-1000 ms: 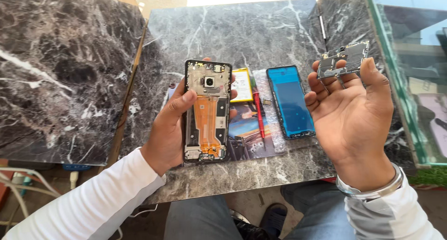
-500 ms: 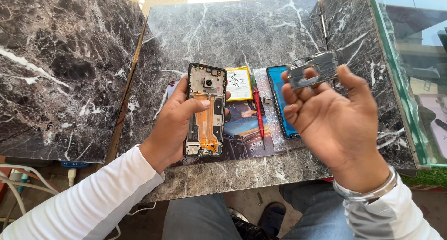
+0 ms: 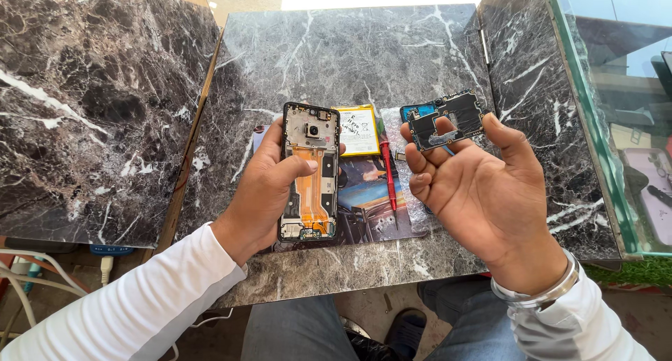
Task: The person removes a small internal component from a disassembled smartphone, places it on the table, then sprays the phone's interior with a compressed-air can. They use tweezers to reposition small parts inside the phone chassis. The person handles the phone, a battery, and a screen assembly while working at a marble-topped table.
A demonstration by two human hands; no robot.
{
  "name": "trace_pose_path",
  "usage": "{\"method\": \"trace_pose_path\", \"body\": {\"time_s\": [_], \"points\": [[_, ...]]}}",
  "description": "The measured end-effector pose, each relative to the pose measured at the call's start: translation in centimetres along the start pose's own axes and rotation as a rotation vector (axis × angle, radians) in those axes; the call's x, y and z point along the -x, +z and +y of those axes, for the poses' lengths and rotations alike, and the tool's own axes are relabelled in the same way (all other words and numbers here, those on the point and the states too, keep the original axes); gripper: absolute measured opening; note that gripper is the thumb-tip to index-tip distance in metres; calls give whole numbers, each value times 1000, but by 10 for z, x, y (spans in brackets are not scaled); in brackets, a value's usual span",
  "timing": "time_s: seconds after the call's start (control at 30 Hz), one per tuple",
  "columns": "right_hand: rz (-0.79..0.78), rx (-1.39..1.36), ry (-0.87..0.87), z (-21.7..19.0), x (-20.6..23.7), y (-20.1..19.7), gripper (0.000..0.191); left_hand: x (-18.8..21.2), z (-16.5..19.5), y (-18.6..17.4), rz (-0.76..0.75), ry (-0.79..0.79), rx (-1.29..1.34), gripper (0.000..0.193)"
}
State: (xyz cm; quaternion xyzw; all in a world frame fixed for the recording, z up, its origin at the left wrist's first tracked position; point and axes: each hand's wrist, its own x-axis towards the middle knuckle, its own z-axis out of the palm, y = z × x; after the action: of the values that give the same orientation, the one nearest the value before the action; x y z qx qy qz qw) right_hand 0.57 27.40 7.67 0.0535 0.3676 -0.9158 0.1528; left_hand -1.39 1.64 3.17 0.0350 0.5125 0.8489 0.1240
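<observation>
Two bare hands work above a dark marble table (image 3: 336, 60). The left hand (image 3: 269, 186) grips one opened phone frame (image 3: 310, 171) by its long edges, thumb across the orange flex cable. Just right of it lie one yellow-labelled battery (image 3: 358, 130) and one red-handled screwdriver (image 3: 387, 175). The right hand (image 3: 476, 186), palm up, pinches one bare circuit board (image 3: 446, 118) at its rim; it looks light, stiff and fragile, best held by the edges. Behind the board, perhaps a blue phone part, mostly hidden.
</observation>
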Motion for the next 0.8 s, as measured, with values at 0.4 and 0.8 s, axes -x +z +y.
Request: {"method": "trace_pose_path", "body": {"time_s": [0.4,0.8], "points": [[34,531,-238,11,-15,5,48,0,-5,-7,-7,47,49,53],[156,2002,-839,56,-54,27,56,4,-11,-17,69,146,42,46]]}}
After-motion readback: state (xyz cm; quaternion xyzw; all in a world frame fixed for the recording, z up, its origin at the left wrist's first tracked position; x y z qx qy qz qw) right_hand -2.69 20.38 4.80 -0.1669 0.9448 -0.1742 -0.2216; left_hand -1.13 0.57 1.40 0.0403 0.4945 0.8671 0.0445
